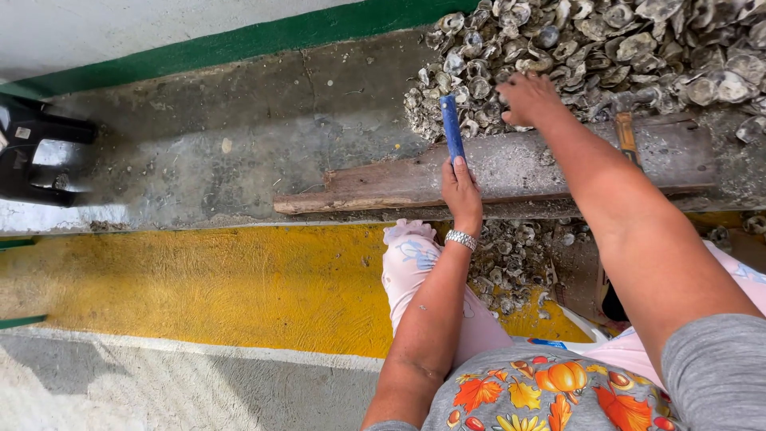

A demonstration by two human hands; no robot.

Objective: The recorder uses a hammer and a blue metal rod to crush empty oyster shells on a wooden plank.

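Item one, the largest: the concrete surface, grey and stained, which runs the width of our view below a green-banded wall. We sit facing it with a yellow painted front just under its edge.

Item two: the heap of oyster shells, grey and rough, piled at the far right of the surface. A smaller scatter of shells lies lower down, between our knees.

Item three: the worn wooden plank, which lies flat along the near edge in front of the heap and touches its foot.

Item four: a black plastic stool at the far left, well apart from us.

Item five: a hammer, its wooden handle resting on the plank to the right of our right forearm, touched by neither hand.

Item six: the blue tool, a narrow flat bar that stands nearly upright on the plank.

Step in hand, as we judge it: picking the next shell from the heap. The next move calls for a firm hold on one shell and carrying it back to the plank beside the blue tool.

Pose: our left hand, wristwatch on, reaches forward with its grip wrapped around the tool's lower end. Our right hand stretches further, palm down on the heap's near edge, fingers curled onto the shells; we cannot tell whether they have pinched one.
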